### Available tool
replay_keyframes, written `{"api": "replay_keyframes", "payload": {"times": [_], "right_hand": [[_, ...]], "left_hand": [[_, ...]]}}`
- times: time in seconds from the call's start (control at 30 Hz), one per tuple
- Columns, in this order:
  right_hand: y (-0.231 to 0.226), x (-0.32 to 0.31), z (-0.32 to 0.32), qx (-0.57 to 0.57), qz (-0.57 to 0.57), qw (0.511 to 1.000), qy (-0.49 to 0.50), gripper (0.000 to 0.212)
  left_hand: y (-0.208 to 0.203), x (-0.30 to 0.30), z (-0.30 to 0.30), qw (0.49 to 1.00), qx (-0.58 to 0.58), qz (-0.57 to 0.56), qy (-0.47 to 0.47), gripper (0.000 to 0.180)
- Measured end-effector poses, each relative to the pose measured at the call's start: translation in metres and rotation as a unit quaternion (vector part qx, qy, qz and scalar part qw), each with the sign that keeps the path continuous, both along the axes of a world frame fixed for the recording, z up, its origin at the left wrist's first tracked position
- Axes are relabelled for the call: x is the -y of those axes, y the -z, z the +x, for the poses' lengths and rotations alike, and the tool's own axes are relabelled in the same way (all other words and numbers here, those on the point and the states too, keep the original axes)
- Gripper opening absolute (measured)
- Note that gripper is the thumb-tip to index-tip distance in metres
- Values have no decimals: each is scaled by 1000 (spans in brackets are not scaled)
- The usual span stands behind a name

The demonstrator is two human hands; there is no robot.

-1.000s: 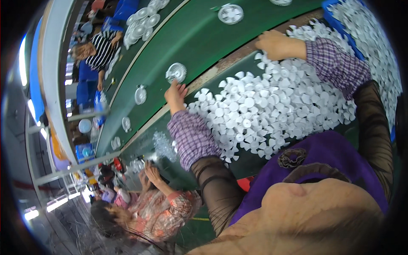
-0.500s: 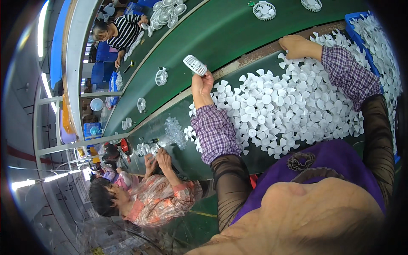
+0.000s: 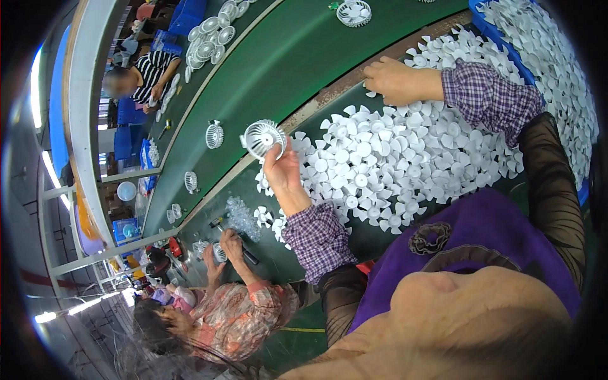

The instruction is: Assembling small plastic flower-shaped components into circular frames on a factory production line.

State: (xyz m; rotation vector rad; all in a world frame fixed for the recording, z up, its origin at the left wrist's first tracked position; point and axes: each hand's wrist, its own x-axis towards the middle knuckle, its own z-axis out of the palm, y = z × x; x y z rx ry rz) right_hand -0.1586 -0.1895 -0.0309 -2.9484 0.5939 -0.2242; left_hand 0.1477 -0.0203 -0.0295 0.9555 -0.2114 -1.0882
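My left hand (image 3: 285, 170) grips a white fan housing (image 3: 261, 138), a round ribbed cage with a small tab on its side. It is raised over the edge of the green belt, its round face turned towards me. A broad heap of white fan blades (image 3: 386, 161) lies on the dark green table below and right of it. My right hand (image 3: 398, 82) is at the far side of the heap, close to the belt's rusty rail. Its fingers are bent and apart, with a white piece just under the fingertips. I see nothing held in it.
The green conveyor belt (image 3: 253, 95) carries several fan housings. A blue crate (image 3: 500, 31) of blades stands at the right. Clear small parts (image 3: 242, 218) lie left of the heap. A co-worker's hands (image 3: 231, 244) work near a hammer; another person (image 3: 149, 76) sits across the belt.
My left hand has moved slightly left and lower and turned the housing to show its round face. My right hand has shifted left along the rail, its fingers spreading. The whole view has swung a little.
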Motion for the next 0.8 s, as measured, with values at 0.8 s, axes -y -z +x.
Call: {"api": "replay_keyframes", "payload": {"times": [0.8], "right_hand": [[-68,-38,34,205,38,977,-48,35]], "left_hand": [[-34,-10,-76,972,228,30,44,34]]}}
